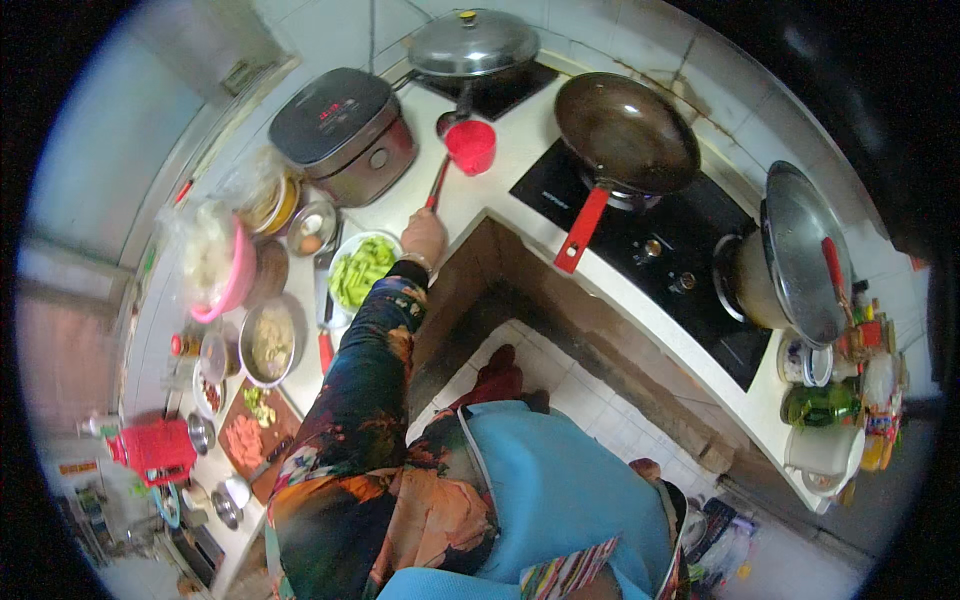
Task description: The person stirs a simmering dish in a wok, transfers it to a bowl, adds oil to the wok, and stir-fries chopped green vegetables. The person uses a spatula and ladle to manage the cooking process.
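Observation:
My left hand (424,234) is closed around the red and black handle of a utensil (437,184), held over the counter corner. Its shaft runs up beside a red plastic cup (471,147), towards a dark ladle-like head (448,124). Just left of the hand lies a white plate of cut green vegetable (363,270). A dark frying pan (626,135) with a red handle sits on the gas hob (675,259), tilted. Behind the cup stands a lidded pan (474,45) on a black cooktop. My right hand is out of view.
A rice cooker (349,135) stands at the upper left. Along the left counter (300,300) are bowls, a pink basin (229,277), a red-handled knife (325,349) and a cutting board (281,420) with chopped food. At right, a metal wok (806,247) leans above a pot, near jars.

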A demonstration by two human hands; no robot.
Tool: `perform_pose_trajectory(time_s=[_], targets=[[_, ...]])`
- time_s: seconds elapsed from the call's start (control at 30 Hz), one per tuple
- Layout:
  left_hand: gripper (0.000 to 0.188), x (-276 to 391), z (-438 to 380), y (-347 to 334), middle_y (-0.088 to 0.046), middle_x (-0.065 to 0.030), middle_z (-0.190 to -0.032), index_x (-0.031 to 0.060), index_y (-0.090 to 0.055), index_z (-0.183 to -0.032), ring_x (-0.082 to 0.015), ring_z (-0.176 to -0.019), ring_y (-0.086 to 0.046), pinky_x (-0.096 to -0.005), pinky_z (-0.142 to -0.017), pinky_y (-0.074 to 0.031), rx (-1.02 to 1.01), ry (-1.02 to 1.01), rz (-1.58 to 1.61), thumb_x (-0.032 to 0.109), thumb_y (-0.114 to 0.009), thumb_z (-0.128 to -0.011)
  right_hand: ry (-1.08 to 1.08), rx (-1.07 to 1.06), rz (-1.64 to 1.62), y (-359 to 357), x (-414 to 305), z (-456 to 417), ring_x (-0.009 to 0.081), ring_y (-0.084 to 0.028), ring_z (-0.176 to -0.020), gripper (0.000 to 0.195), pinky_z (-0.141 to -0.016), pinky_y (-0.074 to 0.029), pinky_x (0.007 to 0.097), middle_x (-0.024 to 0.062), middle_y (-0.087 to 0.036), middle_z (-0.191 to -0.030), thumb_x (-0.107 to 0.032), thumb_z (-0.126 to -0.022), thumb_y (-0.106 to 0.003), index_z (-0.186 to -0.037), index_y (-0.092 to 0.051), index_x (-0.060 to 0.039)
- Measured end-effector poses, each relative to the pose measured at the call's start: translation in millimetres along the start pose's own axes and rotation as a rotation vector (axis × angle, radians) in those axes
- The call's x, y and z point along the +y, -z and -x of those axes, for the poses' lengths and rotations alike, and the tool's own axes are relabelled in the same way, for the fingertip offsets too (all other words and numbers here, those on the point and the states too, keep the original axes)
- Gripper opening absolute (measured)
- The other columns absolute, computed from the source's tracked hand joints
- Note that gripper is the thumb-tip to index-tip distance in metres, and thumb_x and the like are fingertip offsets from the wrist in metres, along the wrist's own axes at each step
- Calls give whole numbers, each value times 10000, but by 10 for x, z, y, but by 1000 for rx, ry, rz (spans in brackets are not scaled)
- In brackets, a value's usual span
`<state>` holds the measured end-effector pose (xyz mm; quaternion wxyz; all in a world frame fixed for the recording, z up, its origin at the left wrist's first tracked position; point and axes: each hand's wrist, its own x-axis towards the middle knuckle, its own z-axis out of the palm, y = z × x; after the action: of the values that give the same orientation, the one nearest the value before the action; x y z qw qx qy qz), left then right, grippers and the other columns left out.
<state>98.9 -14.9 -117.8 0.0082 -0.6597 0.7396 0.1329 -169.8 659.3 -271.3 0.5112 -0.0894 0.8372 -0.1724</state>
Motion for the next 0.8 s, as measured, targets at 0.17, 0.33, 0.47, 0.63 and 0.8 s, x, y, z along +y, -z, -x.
perform_pose_trajectory(time_s=[0.17, 0.33, 0.47, 0.63, 0.8], targets=[[356, -153, -352, -180, -638, -227, -1015, -65, -403, -1124, -334, -940, -647, -405, -827, -505, -100, -19, -20, 220, -387, -911, 11, 4, -15, -81, -356, 57, 235, -643, -728, 173, -574, -502, 375, 114, -669, -882, -159, -782, -627, -891, -641, -26], [459, 113, -330, 111, -626, -196, -982, -26, -452, -1087, -335, -894, -641, -399, -812, -505, 76, -232, -183, 375, -527, -877, 8, -3, -24, -220, -687, 115, 230, -644, -724, 171, -559, -503, 373, 111, -669, -897, -145, -789, -627, -905, -633, -19], [560, 400, -514, 281, -628, -213, -934, 3, -510, -1113, -378, -860, -630, -440, -748, -513, 153, -341, 42, 442, -643, -792, -6, 11, -27, -164, -997, 186, 226, -644, -721, 170, -547, -503, 372, 110, -669, -909, -134, -795, -626, -915, -627, -14], [459, 731, -726, 221, -651, -240, -846, 1, -639, -880, -392, -807, -643, -483, -719, -514, 236, -295, 228, 447, -648, -772, -64, -12, -167, -7, -1555, 163, 220, -644, -718, 169, -532, -504, 370, 108, -669, -923, -119, -803, -626, -929, -620, -7], [368, 603, -894, 157, -654, -219, -828, 5, -643, -851, -380, -799, -645, -479, -710, -515, 255, -245, 223, 363, -662, -765, 317, -154, -445, 76, -3274, 716, 190, -634, -885, 295, -696, -539, 322, 92, -645, -1011, -265, -929, -548, -1106, -583, -31]])
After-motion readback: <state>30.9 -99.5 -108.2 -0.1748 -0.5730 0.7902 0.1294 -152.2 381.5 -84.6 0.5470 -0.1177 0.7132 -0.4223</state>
